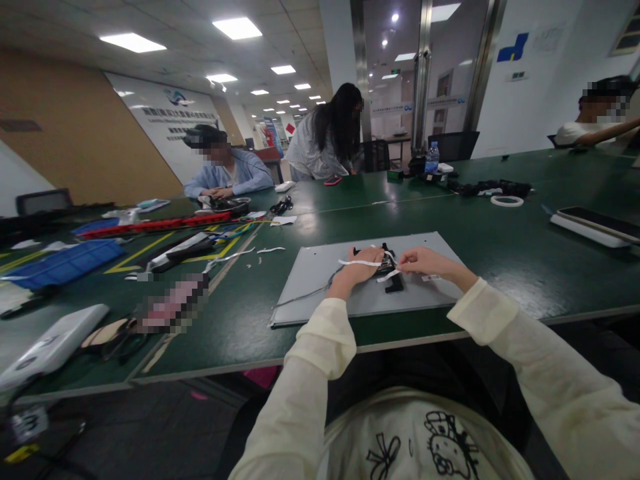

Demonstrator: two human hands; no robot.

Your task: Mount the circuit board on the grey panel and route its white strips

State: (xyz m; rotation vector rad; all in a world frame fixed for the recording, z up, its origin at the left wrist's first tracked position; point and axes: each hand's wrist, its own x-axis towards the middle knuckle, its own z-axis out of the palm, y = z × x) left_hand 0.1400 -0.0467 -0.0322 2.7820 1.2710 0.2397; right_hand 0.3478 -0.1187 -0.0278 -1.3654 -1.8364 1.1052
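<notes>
A flat grey board (pixel 300 283) lies in front of me on the green table. On it sits a small black device (pixel 393 283) of angular shape, partly covered by my hands. My left hand (pixel 361 265) rests over its left side with the fingers curled on it; the fingertips are partly hidden. A thin white strip (pixel 360 263) runs across the back of this hand toward the right. My right hand (pixel 424 261) is pinched closed at the device's right side, on a white strip (pixel 388 275). A grey cable (pixel 305 295) trails from under my left hand across the board.
To the left are loose white strip scraps (pixel 271 250), a blue tray (pixel 65 263), a white power bank (pixel 53 343) and a long red tool (pixel 160 225). A tape roll (pixel 507 201), a phone (pixel 600 222) and a bottle (pixel 432 158) stand right. Other people are across the table.
</notes>
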